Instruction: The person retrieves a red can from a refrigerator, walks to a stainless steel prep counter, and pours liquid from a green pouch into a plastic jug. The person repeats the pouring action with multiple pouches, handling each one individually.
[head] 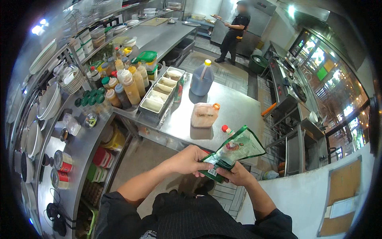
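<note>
Between my two hands is a green-edged flexible pouch (237, 146) with printing on its face, tilted with its wide end up and to the right. My left hand (191, 159) pinches its lower left side, thumb across the front. Lower on the right side, my right hand (237, 174) grips it, partly hidden behind the pouch. Just beyond the pouch a bottle with a red cap (225, 128) shows only its top. A translucent plastic jug (204, 116) with an orange cap and pale pinkish contents stands on the steel table (238, 103). Farther back is a larger jug of dark liquid (202, 80) with a yellow cap.
Left of the jugs sits a rack of rectangular containers (152, 104) beside several squeeze bottles (131, 89). Cans (62, 161) and stacked plates (71, 80) occupy the left counter. A person (235, 33) stands at the back holding a tray. Stoves (283, 80) line the right.
</note>
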The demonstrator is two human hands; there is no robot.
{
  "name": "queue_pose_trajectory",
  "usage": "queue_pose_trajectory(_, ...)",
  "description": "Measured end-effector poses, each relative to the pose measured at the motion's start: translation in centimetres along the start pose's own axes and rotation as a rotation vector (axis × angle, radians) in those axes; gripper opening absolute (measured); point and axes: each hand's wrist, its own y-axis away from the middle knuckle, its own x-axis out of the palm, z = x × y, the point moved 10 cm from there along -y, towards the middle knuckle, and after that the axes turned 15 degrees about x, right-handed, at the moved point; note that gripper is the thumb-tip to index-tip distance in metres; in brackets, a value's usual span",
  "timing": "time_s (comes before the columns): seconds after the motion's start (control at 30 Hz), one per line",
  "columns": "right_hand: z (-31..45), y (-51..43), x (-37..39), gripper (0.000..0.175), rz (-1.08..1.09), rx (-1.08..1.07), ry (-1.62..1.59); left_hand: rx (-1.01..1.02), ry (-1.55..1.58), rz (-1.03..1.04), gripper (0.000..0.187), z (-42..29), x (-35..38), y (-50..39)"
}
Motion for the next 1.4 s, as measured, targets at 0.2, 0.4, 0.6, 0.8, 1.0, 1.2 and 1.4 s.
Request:
queue_pose_trajectory(0.2,5.1,2.0,-1.5,0.023,-0.310,-0.582,0.300,0.398,-0.309,0.023,0.023,-3.2,1.4,-2.5)
queue_pose_trajectory(0.4,-1.4,-0.2,-5.5,0.023,-0.022,0.067,-0.067,-0.017,0.063,0.008,0.027,1.7,0.3,-5.7)
queue_pose_trajectory(0.6,-0.7,-4.3,-10.4,0.032,0.023,-0.188,0.020,0.497,-0.430,-0.061,0.030,-1.3,-1.1,-12.3)
queue_pose_trajectory(0.8,-5.3,-9.6,-17.5,0.034,0.050,0.144,0.035,-0.027,-0.024,-0.166,0.031,5.6,-3.0,-17.1)
queue_pose_trajectory(1.0,-4.9,-14.0,-20.6,0.033,0.107,0.064,-0.042,-0.004,0.198,-0.191,0.030,10.8,-4.4,-21.1)
queue_pose_trajectory(1.2,-5.7,-17.7,-22.7,0.032,0.197,0.335,0.024,0.109,0.253,-0.344,0.024,13.2,-7.6,-24.6)
queue_pose_trajectory(1.4,-5.0,-20.2,-23.5,0.035,0.155,0.304,-0.036,0.043,0.524,-0.426,0.035,15.3,-8.0,-25.5)
